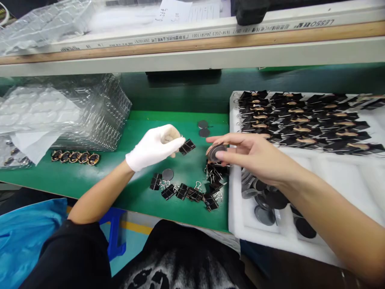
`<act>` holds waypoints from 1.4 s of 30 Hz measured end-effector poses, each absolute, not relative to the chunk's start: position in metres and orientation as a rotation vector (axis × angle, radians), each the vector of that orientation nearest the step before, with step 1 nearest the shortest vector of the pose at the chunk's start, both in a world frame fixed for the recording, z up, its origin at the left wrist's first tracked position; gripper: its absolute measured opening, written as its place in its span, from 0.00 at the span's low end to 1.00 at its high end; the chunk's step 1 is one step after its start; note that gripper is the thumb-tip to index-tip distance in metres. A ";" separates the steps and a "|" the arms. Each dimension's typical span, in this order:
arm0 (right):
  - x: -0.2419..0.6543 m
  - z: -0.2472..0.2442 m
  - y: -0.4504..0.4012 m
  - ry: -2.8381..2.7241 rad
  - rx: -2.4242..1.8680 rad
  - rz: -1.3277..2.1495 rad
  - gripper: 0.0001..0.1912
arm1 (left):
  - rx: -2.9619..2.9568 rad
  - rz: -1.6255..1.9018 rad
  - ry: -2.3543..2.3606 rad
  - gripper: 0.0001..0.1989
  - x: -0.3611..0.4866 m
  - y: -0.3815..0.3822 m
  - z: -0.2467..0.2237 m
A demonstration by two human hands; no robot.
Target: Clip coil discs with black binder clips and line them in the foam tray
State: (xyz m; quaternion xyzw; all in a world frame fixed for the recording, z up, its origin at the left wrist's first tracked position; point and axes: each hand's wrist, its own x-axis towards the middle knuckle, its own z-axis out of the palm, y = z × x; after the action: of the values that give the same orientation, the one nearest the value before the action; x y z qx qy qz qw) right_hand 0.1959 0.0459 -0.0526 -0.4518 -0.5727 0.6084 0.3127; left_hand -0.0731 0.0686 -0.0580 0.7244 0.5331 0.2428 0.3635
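My left hand (159,146), in a white glove, pinches a black binder clip (187,147) between thumb and fingers above the green table. Bare, my right hand (240,150) grips a dark round disc (215,153) with a copper-coloured edge by its rim, a short way right of the clip. Below the hands lie several loose binder clips (182,192) with silver wire handles. One grey disc (167,174) rests beside them, and two more grey discs (203,128) lie farther back. Part of the clip pile is hidden under my right hand.
On the right stands a white foam tray (327,168) with rows of clipped round parts (300,120) and loose discs (264,215). Stacked clear plastic trays (105,116) are at left, near a row of copper-rimmed rings (75,157). A shelf edge (192,60) crosses above.
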 end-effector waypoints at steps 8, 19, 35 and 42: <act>0.152 -0.074 0.080 -1.410 -1.427 1.531 0.06 | 1.792 0.558 1.840 0.19 -0.072 0.113 -0.086; 0.116 -0.085 0.132 -1.419 -1.540 1.589 0.12 | 2.063 0.517 2.164 0.30 -0.076 0.171 -0.101; 0.098 -0.122 0.155 -2.177 -1.428 1.061 0.14 | 1.917 0.482 2.350 0.29 -0.075 0.188 -0.142; 0.089 -0.135 0.156 -2.371 -1.279 0.808 0.11 | 1.917 0.511 2.346 0.28 -0.075 0.189 -0.146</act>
State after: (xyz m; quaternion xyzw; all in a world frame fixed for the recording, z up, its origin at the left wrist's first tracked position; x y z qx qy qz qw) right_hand 0.0886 0.1557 -0.1354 -0.4488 -0.8315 0.2836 0.1638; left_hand -0.0751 0.1887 -0.1457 0.6236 0.7631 0.1663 0.0346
